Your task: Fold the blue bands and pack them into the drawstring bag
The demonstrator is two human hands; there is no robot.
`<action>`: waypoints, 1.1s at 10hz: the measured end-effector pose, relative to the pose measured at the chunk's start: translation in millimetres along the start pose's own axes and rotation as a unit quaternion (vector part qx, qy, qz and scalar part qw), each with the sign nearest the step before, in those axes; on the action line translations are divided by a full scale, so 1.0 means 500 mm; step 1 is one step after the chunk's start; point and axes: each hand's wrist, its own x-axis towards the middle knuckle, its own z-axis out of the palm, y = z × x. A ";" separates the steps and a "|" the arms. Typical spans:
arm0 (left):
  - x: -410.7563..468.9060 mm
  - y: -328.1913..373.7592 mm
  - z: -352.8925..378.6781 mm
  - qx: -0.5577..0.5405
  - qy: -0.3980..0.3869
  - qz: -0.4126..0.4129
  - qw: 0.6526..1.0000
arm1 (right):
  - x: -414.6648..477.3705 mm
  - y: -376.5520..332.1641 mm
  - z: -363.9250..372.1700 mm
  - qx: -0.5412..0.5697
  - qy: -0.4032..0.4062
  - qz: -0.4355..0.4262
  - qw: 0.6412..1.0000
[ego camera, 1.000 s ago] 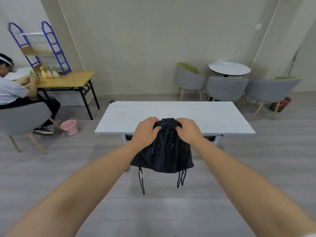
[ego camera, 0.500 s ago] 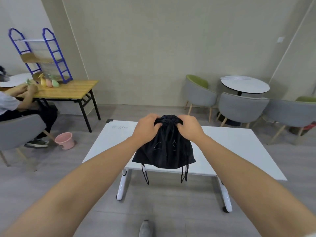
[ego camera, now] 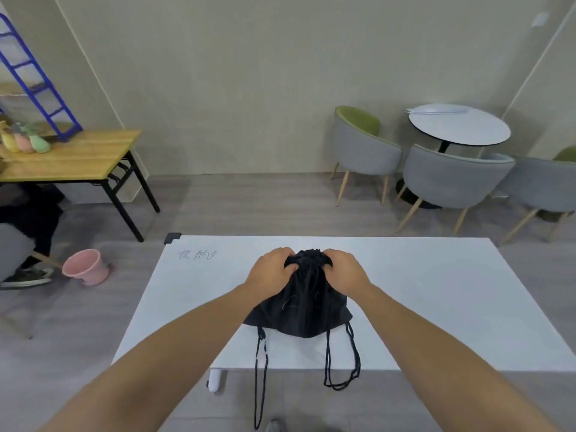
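Since our left hand (ego camera: 271, 271) and right hand (ego camera: 346, 269) each clench the gathered mouth of the bag (ego camera: 299, 310) at the table's (ego camera: 436, 291) near side — no bands in view, presumably inside — we judge packing finished; next: set it down, release.

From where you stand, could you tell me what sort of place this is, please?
Probably an office lounge or meeting room: a round white table beside grey tub chairs, a wooden desk, and the white worktable.

Your bag (ego camera: 299, 310) is plain black, its table (ego camera: 436, 291) white. Beyond, you see a pink bucket (ego camera: 82, 266), a blue rack (ego camera: 53, 112), grey-and-green chairs (ego camera: 367, 154).
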 end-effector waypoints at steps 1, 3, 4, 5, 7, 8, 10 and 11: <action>0.066 -0.024 0.011 -0.006 0.010 -0.014 1.000 | 0.074 0.018 0.005 0.017 -0.008 -0.002 1.000; 0.161 -0.071 0.044 0.030 0.036 -0.052 0.998 | 0.190 0.049 0.037 0.024 -0.030 0.001 0.999; 0.200 -0.107 0.076 0.059 0.039 -0.053 0.996 | 0.236 0.068 0.071 0.031 -0.030 0.003 0.999; 0.218 -0.135 0.118 0.089 0.024 -0.056 0.994 | 0.272 0.093 0.102 0.028 -0.032 0.012 0.999; 0.244 -0.174 0.183 0.152 -0.062 -0.100 0.981 | 0.323 0.140 0.145 -0.011 -0.093 0.063 0.994; 0.258 -0.193 0.207 0.179 -0.108 -0.115 0.971 | 0.337 0.160 0.162 -0.016 -0.125 0.077 0.989; 0.263 -0.204 0.220 0.192 -0.162 -0.131 0.959 | 0.326 0.184 0.177 -0.019 -0.197 0.100 0.975; 0.243 -0.191 0.221 0.181 -0.171 -0.111 0.962 | 0.307 0.187 0.168 -0.006 -0.183 0.103 0.978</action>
